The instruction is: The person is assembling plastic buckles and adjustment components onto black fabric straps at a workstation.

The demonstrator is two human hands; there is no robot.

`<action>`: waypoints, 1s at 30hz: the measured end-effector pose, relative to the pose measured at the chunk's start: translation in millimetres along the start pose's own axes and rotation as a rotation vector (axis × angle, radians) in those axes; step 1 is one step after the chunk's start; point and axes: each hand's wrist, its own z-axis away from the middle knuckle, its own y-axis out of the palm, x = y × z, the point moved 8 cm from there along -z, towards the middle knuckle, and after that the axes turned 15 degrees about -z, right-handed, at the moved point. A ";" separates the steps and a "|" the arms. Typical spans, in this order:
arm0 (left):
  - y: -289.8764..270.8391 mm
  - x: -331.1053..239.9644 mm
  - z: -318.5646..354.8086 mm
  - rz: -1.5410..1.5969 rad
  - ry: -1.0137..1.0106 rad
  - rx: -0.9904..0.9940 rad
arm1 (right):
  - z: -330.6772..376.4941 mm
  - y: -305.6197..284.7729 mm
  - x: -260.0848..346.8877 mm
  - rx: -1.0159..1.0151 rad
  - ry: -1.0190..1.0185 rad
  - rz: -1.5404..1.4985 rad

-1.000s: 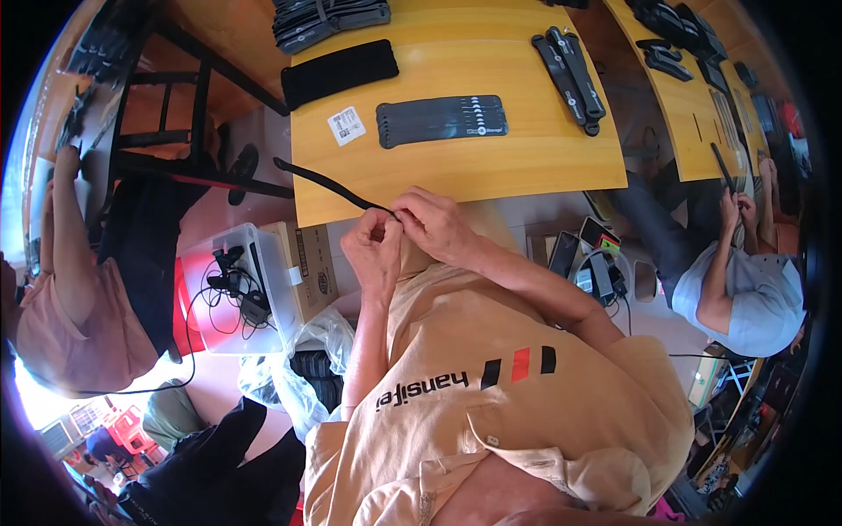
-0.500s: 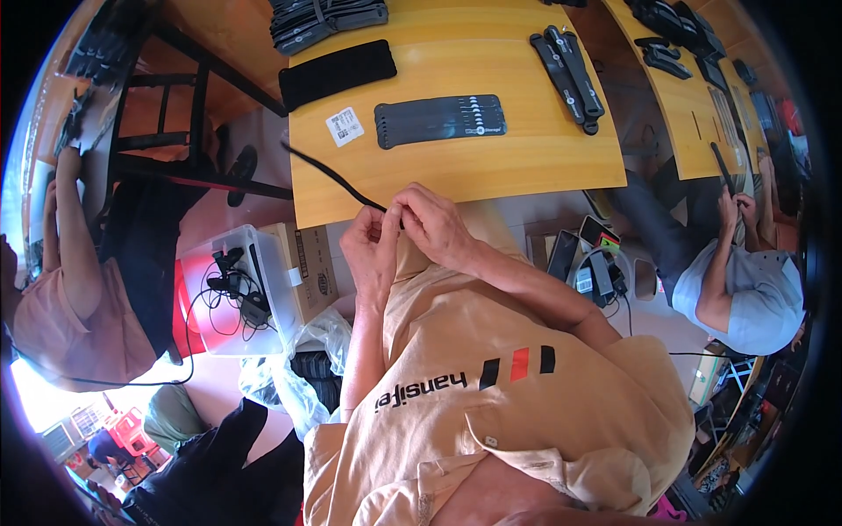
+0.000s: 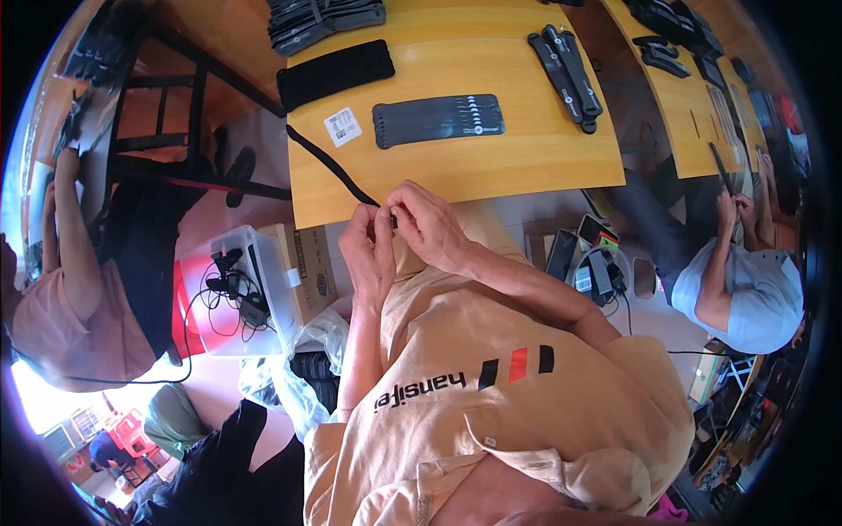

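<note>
A narrow black strap (image 3: 330,165) runs from the table's near left edge down to my hands. My left hand (image 3: 367,252) pinches it close to its near end, thumb and fingers pressed together. Against it, my right hand (image 3: 428,226) is closed at the same end, where a small dark bit shows between the fingertips. My fingers partly hide that end. Beyond my hands, a fanned stack of dark grey straps (image 3: 430,121) lies flat on the yellow table (image 3: 491,171). Left of the stack are a white label (image 3: 342,127) and a wide black fabric band (image 3: 338,75).
A tied bundle of straps (image 3: 326,22) lies at the table's far left, more crossed straps (image 3: 566,79) at its right. Below left stands a clear bin (image 3: 272,302) with black cables beside a cardboard box (image 3: 309,272). People work at both sides; a second table (image 3: 680,114) is right.
The strap's far part has turned and now shows a wider side. Both hands have shifted slightly left, still pinching the strap's near end.
</note>
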 end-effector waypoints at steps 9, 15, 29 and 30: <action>-15.8 -8.2 -1.7 -0.042 0.128 -0.065 | -3.5 3.3 9.7 0.023 0.091 -0.129; -13.6 -11.9 -1.1 0.185 -0.009 0.050 | 0.1 6.9 -6.4 0.005 0.315 -0.421; -19.5 2.6 8.9 0.412 -0.201 -0.003 | -3.3 2.4 41.7 -0.067 -0.260 0.189; -20.1 2.9 8.7 0.413 -0.201 -0.002 | -1.8 5.5 45.7 -0.041 -0.316 0.261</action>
